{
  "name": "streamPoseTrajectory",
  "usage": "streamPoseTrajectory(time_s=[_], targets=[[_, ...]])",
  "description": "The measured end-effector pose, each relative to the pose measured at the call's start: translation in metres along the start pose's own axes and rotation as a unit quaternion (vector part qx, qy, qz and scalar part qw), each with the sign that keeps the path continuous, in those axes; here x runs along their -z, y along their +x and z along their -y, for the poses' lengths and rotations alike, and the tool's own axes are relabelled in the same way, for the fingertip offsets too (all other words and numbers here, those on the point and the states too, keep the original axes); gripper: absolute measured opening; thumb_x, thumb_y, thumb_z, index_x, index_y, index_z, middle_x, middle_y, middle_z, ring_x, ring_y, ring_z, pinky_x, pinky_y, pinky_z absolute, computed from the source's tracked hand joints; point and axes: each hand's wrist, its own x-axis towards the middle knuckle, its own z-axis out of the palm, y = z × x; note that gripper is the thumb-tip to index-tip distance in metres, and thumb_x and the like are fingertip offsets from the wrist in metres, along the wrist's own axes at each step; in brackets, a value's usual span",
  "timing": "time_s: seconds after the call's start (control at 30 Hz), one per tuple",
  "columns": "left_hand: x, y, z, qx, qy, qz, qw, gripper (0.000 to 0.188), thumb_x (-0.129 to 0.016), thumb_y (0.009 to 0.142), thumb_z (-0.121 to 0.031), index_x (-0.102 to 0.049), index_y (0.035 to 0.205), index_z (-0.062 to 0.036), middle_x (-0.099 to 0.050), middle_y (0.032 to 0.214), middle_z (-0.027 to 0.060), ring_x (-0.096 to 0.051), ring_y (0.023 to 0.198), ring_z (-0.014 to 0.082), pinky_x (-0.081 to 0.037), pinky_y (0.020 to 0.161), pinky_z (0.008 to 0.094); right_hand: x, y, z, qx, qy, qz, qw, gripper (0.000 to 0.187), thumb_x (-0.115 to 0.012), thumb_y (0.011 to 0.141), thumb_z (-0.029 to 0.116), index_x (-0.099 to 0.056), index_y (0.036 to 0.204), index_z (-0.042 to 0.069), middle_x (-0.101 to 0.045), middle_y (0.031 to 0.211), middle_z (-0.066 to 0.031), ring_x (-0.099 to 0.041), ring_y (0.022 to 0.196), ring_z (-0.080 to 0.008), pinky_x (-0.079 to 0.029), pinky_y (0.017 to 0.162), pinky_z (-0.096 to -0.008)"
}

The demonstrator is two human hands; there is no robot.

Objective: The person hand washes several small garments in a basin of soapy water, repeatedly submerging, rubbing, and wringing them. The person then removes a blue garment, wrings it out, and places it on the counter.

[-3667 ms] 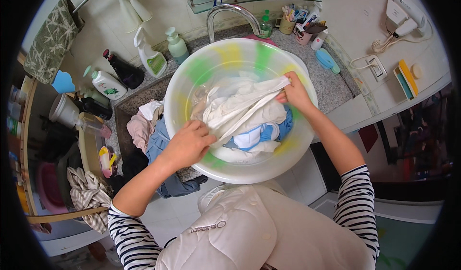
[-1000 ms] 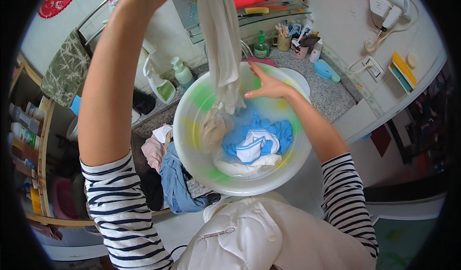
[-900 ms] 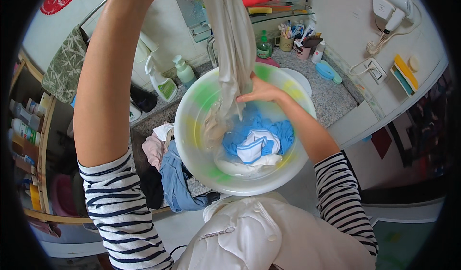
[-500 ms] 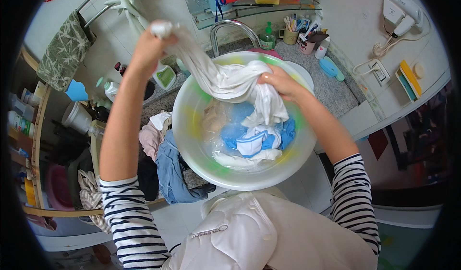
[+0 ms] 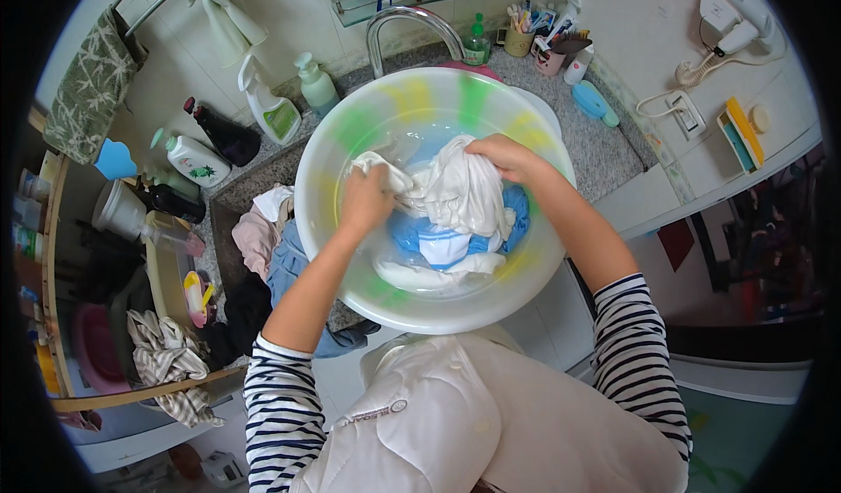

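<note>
A big white washbasin (image 5: 412, 313) with green and yellow patches holds water and wet laundry. My left hand (image 5: 368, 197) grips one end of a wet white garment (image 5: 462, 186) at the basin's left side. My right hand (image 5: 504, 156) is closed on the same garment's upper right part, and the cloth bunches between the two. Under it lie a blue garment (image 5: 517, 221) and a white cloth with blue stripes (image 5: 445, 249). Another white cloth (image 5: 429, 276) rests in the water near the front. The kind of white garment cannot be made out.
Behind the basin arches a chrome faucet (image 5: 412, 15). Pump and spray bottles, including a green-labelled spray bottle (image 5: 272, 112), line the left counter. Denim clothing (image 5: 289, 269) and a pink garment (image 5: 256, 241) lie left of the basin. Toothbrush cups (image 5: 519, 42) stand at the back right.
My left hand has come down from high at the upper left to inside the basin, still holding the white garment. The stretched cloth now lies bunched over the water.
</note>
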Motion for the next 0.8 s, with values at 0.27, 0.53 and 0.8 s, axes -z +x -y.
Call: streamPoseTrajectory(time_s=[0.27, 0.53, 0.8], targets=[[0.039, -0.024, -0.047, 0.028, 0.028, 0.251, 0.967, 0.067, -0.068, 0.076, -0.033, -0.038, 0.133, -0.0133, -0.036, 0.132, 0.0251, -0.042, 0.118, 0.041, -0.04, 0.092, 0.0478, -0.015, -0.03, 0.003, 0.133, -0.344, -0.101, 0.924, 0.064, -0.066, 0.071, 0.024, -0.044, 0.124, -0.004, -0.053, 0.118, -0.0205, -0.053, 0.107, -0.0288, -0.042, 0.09, -0.0322], [0.034, -0.015, -0.056, 0.106, -0.591, 0.092, 0.794, 0.08, -0.07, 0.072, -0.01, -0.022, 0.137, -0.0072, -0.046, 0.124, 0.0149, -0.052, 0.107, 0.0275, -0.046, 0.088, 0.04, -0.102, -0.052, 0.074, 0.192, -0.362, 0.071, 0.909, 0.063, -0.061, 0.083, 0.027, -0.035, 0.133, -0.001, -0.055, 0.117, -0.0209, -0.054, 0.107, -0.0221, -0.043, 0.087, -0.0288], [0.022, -0.02, 0.009, 0.301, -0.749, 0.125, 0.577, 0.034, -0.054, 0.076, -0.008, -0.05, 0.108, 0.0015, -0.059, 0.098, 0.0111, -0.061, 0.087, 0.0226, -0.052, 0.076, 0.0343, -0.061, -0.009, -0.053, 0.274, -0.426, 0.084, 0.858, 0.055, -0.062, 0.082, 0.019, -0.04, 0.128, 0.0, -0.054, 0.114, -0.0174, -0.053, 0.105, -0.023, -0.042, 0.088, -0.033]])
